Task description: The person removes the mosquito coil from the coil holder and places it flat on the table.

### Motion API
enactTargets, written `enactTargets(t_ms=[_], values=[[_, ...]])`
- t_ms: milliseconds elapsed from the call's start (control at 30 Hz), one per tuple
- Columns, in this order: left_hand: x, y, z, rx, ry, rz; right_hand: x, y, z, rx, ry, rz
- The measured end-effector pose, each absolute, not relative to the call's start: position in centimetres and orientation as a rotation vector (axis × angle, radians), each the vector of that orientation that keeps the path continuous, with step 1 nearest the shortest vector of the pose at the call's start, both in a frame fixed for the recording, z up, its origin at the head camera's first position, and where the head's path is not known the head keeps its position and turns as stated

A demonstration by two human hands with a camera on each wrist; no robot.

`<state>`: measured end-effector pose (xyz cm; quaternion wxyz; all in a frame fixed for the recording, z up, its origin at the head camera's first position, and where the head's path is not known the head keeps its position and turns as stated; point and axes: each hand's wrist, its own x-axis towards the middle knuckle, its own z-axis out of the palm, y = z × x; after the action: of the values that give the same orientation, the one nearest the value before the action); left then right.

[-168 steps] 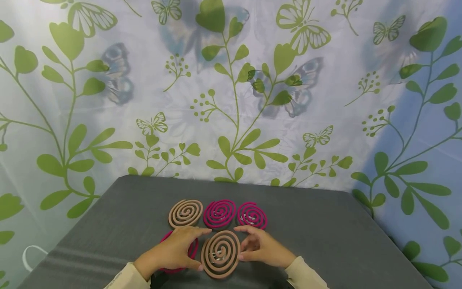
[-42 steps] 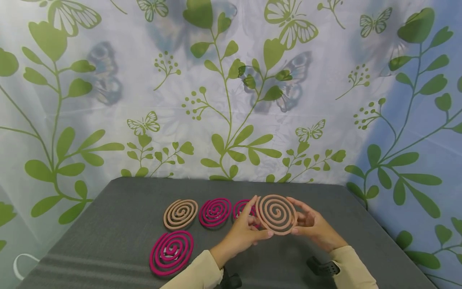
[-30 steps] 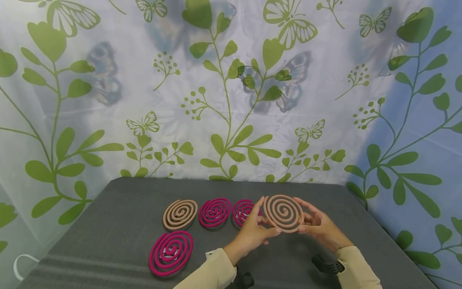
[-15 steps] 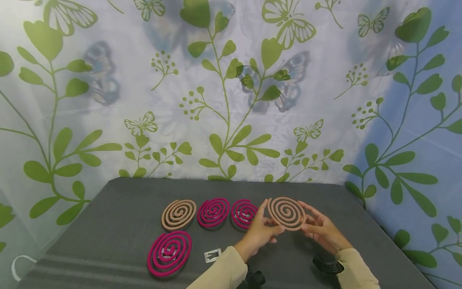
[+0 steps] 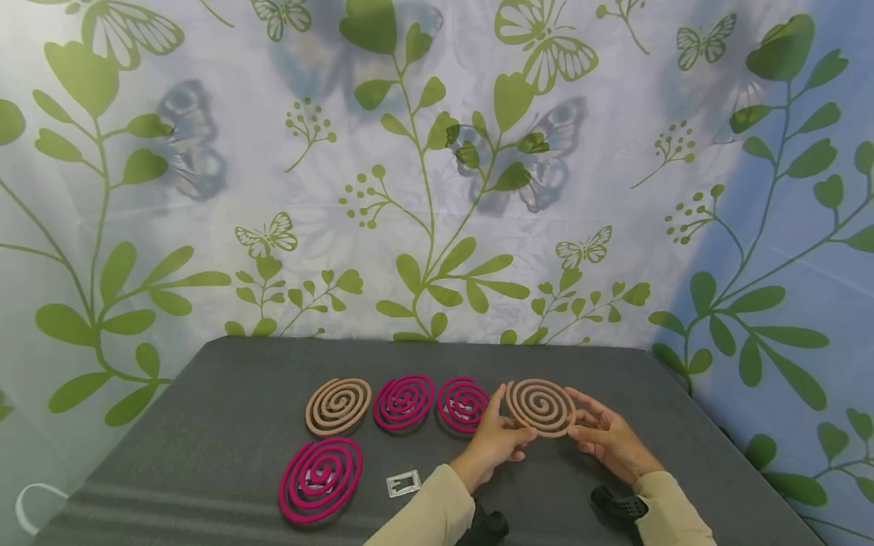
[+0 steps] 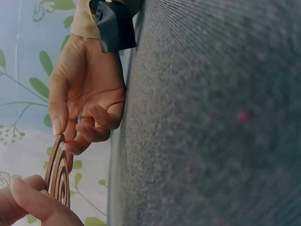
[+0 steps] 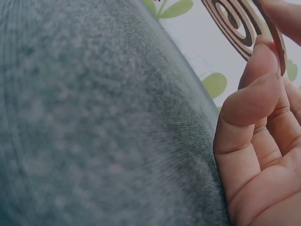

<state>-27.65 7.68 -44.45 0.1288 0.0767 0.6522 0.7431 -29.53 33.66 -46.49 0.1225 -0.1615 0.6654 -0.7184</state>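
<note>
Moved since the first frame: the tan coil (image 5: 542,408), from nearer your side of the worktop (image 5: 225,455) to beyond the right end of the back row, where you hold it raised off the surface, well short of the back edge. Your left hand (image 5: 490,444) pinches its left side between thumb and fingers; your right hand (image 5: 611,444) pinches its right side, thumb in front, the lower fingers loosely bent. Along the back row, starting toward the worktop's left edge, lie a second tan coil (image 5: 337,407), one pink coil (image 5: 404,402) and another pink coil (image 5: 464,406) just beside your left hand. Nearer you, a third pink coil (image 5: 321,479) lies in front of the second tan coil, and a metal stand (image 5: 403,484) lies near your left sleeve (image 5: 430,509).
</note>
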Motion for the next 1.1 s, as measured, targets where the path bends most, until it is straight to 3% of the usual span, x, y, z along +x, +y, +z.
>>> enactTargets(t_ms=[1100], values=[[-28.3,7.6,-45.7,0.130,1.926,2.076,-29.5,32.4,-46.9,-0.103,2.293,-1.882]])
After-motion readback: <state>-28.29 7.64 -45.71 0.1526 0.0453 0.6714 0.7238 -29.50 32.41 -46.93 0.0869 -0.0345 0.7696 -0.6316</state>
